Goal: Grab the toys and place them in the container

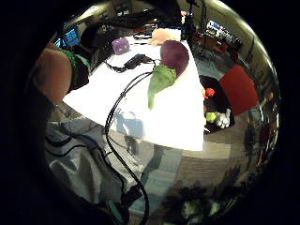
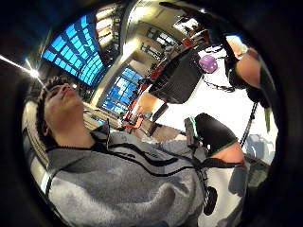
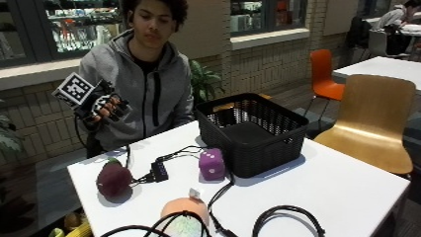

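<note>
Centrally, the white table [image 3: 342,192] carries everything, and a person in a grey hoodie sits behind its far edge. Largest on it is the black basket [image 3: 253,133], standing toward the far edge near the middle, its inside showing only its dark floor. 3 toys lie outside the basket. A peach plush [image 3: 186,212] sits at the near edge, among black cables. A purple beet [image 3: 114,180] with green leaves lies near the left edge; the little-finger palm view shows the beet [image 1: 174,56] with leaves pointing along the tabletop. A purple die [image 3: 212,164] stands just beside the basket's near-left corner. The right hand [image 3: 105,108] is raised above the far-left corner, well clear of the toys, fingers loosely curled and holding nothing.
</note>
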Motion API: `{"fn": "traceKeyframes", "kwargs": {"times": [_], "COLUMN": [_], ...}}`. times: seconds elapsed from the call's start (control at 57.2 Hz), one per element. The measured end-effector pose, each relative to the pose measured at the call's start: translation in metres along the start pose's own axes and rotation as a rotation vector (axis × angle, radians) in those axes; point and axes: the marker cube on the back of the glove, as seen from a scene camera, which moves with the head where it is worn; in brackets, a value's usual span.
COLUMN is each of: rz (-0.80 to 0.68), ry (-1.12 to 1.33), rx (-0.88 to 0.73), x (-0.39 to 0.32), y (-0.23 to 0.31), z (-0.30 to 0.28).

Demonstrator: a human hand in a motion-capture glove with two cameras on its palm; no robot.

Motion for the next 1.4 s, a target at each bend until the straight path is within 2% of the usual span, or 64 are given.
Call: {"fn": "traceKeyframes", "kwargs": {"times": [0.157, 0.297, 0.384, 0.507, 0.611, 0.699, 0.751, 0.839, 1.013, 1.258, 1.398], "rz": [0.069, 0.264, 0.338, 0.618, 0.639, 0.737, 0.768, 0.768, 0.725, 0.627, 0.473], "ry": [0.137, 0.208, 0.228, 0.254, 0.291, 0.310, 0.300, 0.332, 0.330, 0.374, 0.420], "rx": [-0.075, -0.204, -0.154, -0.247, -0.292, -0.370, -0.365, -0.310, -0.297, -0.189, -0.118], "x": [0.034, 0.092, 0.127, 0.163, 0.185, 0.196, 0.197, 0.195, 0.189, 0.174, 0.158], "y": [-0.026, -0.066, -0.094, -0.158, -0.140, -0.137, -0.137, -0.143, -0.159, -0.199, -0.202], "z": [0.002, 0.007, 0.017, 0.028, 0.051, 0.066, 0.071, 0.075, 0.076, 0.050, 0.045]}}
